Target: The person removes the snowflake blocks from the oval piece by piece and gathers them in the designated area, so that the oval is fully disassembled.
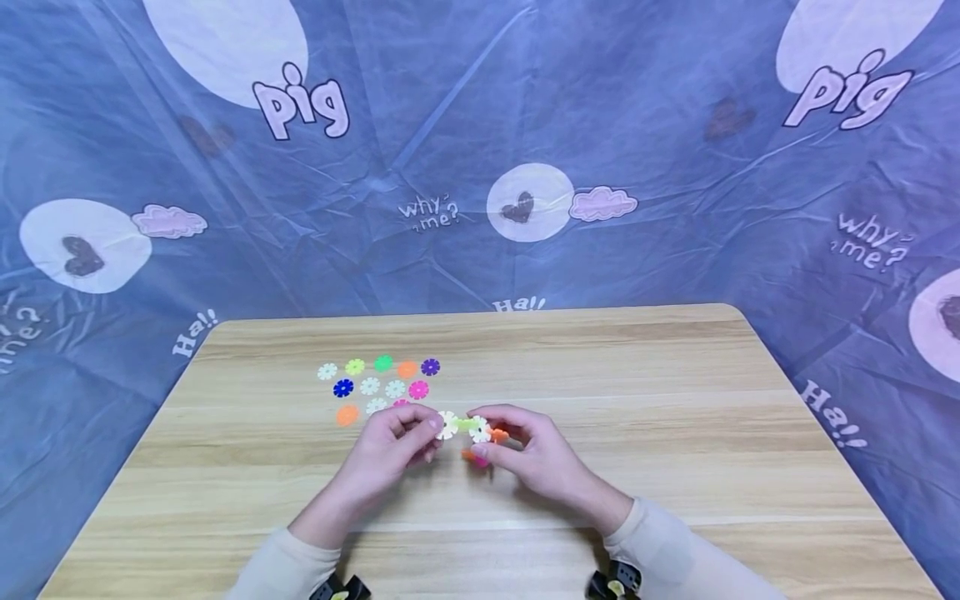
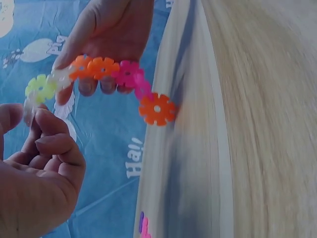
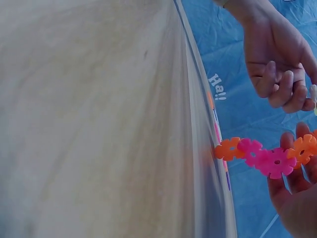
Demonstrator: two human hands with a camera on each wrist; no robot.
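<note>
Both hands hold a chain of interlocked plastic snowflake discs above the table. My left hand pinches the white disc at one end between thumb and fingers. That disc joins a yellow-green disc, followed by a second white disc. My right hand grips the chain by this second white disc and the orange ones beside it, thumb in front. Beyond its fingers, two pink discs and an end orange disc hang down toward the tabletop.
Loose snowflake discs in several colours lie in rows left of centre, among them a dark blue one, a green one and an orange one. My left hand partly covers the nearest row. The wooden table ends at a blue printed cloth.
</note>
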